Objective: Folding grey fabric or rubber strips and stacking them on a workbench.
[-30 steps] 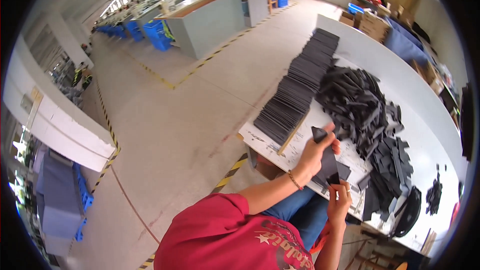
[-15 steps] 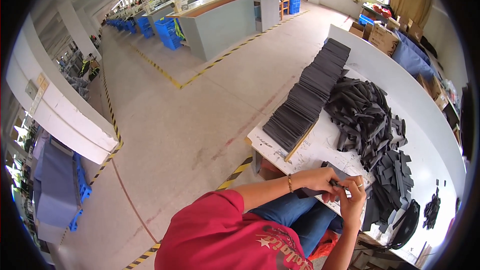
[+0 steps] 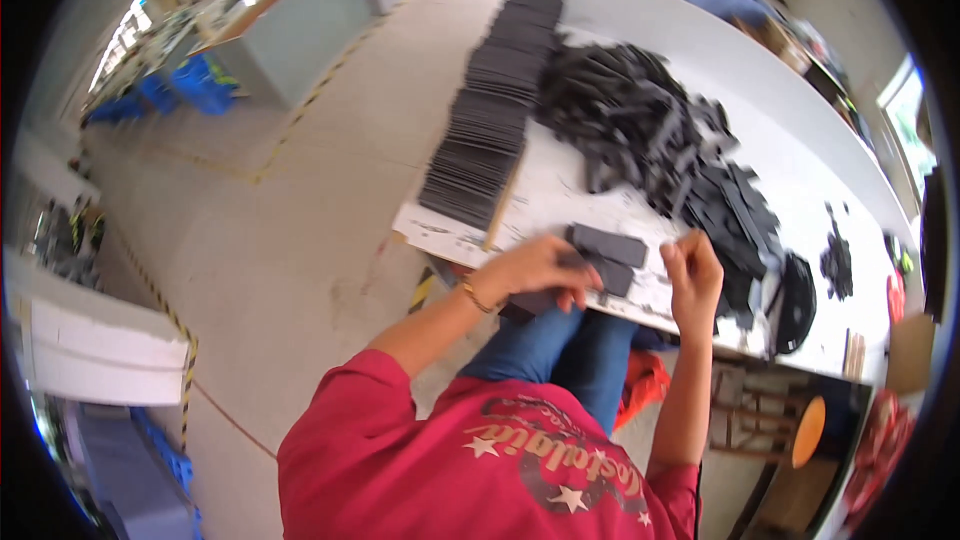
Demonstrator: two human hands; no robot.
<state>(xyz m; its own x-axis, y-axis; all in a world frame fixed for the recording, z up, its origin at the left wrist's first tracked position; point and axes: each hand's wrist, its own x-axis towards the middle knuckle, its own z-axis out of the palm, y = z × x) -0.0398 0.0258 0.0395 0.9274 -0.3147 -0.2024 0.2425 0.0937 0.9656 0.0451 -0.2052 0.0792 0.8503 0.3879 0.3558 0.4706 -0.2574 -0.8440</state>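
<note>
My left hand (image 3: 545, 272) is at the table's near edge, its fingers closed on a flat black fabric piece (image 3: 532, 304) that hangs over my lap. Just past its fingertips, two black rectangular pieces (image 3: 610, 244) lie one in front of the other on the white table (image 3: 560, 180). My right hand (image 3: 696, 270) is raised to the right of these pieces, apart from them, with its fingers curled together. Whatever it may hold is hidden and blurred.
A long row of stacked black pieces (image 3: 480, 130) runs along the table's left side. Beside it lies a heap of black strips (image 3: 630, 110), then a pile of flat black pieces (image 3: 735, 220). A black pouch (image 3: 796, 302) and a stool (image 3: 808, 432) are at the right.
My hands, together over a black piece before, have moved apart, the right one away to the right. The view has swung right and down. Two black pieces now show between the hands.
</note>
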